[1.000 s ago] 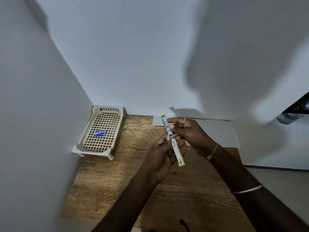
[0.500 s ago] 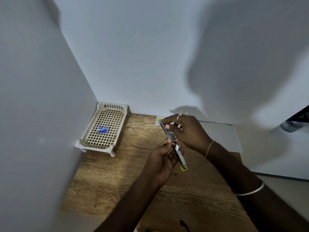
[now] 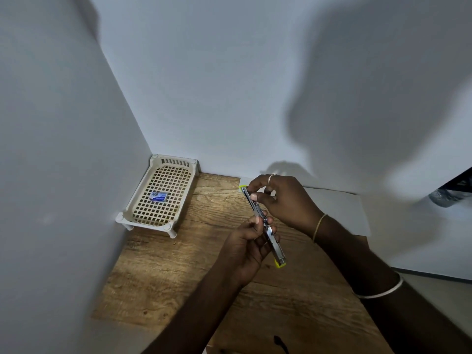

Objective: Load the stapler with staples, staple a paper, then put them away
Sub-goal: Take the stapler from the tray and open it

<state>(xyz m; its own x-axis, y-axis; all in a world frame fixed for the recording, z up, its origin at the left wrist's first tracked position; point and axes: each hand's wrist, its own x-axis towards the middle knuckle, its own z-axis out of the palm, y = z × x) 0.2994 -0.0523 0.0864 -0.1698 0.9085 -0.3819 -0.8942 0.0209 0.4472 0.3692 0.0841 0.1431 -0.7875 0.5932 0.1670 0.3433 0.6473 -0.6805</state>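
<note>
While L hand [image 3: 247, 244] grips slim silver-metal, yellow-tipped stapler [image 3: 276, 248] mid-body, R hand [image 3: 286, 203] pinches its far arm; advise keeping channel level & fully open for loading

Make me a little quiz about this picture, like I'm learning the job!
1. How many hands hold the stapler?
2. Where is the small blue box? A) in the white basket B) in a drawer C) in a pocket
3. True or false: the stapler lies in the basket.
Key: 1. Two: the left hand grips its middle, the right hand pinches its far part. 2. A. 3. False: both hands hold it up.
</note>
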